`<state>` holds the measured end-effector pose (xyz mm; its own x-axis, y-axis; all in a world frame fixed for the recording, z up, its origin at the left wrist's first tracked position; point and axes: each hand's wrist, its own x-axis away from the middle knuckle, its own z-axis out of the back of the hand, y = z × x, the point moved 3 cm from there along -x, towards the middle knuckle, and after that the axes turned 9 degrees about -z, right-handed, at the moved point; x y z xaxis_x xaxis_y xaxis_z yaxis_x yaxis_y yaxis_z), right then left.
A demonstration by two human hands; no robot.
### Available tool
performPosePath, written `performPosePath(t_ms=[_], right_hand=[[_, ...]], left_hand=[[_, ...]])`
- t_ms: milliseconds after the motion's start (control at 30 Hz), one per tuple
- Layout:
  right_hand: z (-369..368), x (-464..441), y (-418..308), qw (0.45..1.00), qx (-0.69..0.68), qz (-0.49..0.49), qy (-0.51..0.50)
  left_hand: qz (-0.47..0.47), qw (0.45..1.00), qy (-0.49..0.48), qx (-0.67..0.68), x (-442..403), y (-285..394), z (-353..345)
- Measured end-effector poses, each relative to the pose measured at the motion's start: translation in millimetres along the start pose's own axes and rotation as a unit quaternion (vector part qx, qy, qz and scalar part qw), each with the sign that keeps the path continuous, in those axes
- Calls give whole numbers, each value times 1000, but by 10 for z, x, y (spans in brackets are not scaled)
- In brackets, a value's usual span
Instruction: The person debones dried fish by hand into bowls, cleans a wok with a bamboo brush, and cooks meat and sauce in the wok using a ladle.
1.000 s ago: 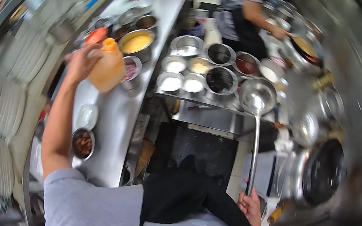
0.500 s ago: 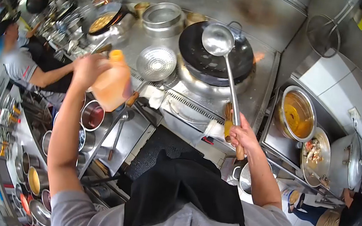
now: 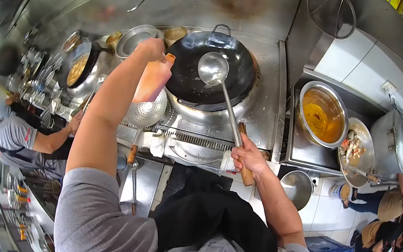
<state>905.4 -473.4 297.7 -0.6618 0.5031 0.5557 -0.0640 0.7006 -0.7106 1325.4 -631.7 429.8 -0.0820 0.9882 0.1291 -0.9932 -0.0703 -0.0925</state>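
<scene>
My left hand [image 3: 154,50] grips a plastic bottle [image 3: 152,81] of orange-tinted content near its neck. The bottle is tilted, with its mouth toward the left edge of a black wok [image 3: 184,66]. My right hand [image 3: 249,159] is wrapped round the wooden end of a long metal ladle [image 3: 213,69]. The ladle's bowl is over the wok; whether it touches the wok cannot be made out. Below the bottle, a perforated strainer [image 3: 146,112] lies on the stove edge, partly hidden by the bottle and my left arm.
A bowl of orange liquid [image 3: 322,114] and a pan of food pieces [image 3: 355,146] stand at right, beside a large pot [image 3: 391,141]. A co-worker [image 3: 17,135] is at left, near another wok [image 3: 78,70]. An empty-looking metal pot [image 3: 296,188] sits low at right. Other people are at far right.
The view has swung from the prep counters to the stove. The bottle has come up beside the wok and is now tilted toward it. The ladle is still over the wok, as half a second ago.
</scene>
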Motion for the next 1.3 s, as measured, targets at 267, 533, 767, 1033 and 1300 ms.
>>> performPosePath(t_ms=[267, 533, 767, 1033, 1300], right_hand=[[-462, -517, -262, 999, -22, 12, 43], [-885, -710, -373, 992, -127, -3, -2], [-1132, -552, -232, 980, -197, -24, -29], [-1120, -521, -121, 971, -230, -14, -62], [-990, -581, 69, 951, -307, 1, -36]], left_hand=[[-42, 997, -51, -27, -876, -190, -47], [-171, 948, -203, -174, -1369, -58, -332], [-209, 907, -289, -223, -1416, 350, -518], [-151, 871, -380, -272, -1498, 758, -687], [-160, 868, -356, -306, -1257, 1167, -403]])
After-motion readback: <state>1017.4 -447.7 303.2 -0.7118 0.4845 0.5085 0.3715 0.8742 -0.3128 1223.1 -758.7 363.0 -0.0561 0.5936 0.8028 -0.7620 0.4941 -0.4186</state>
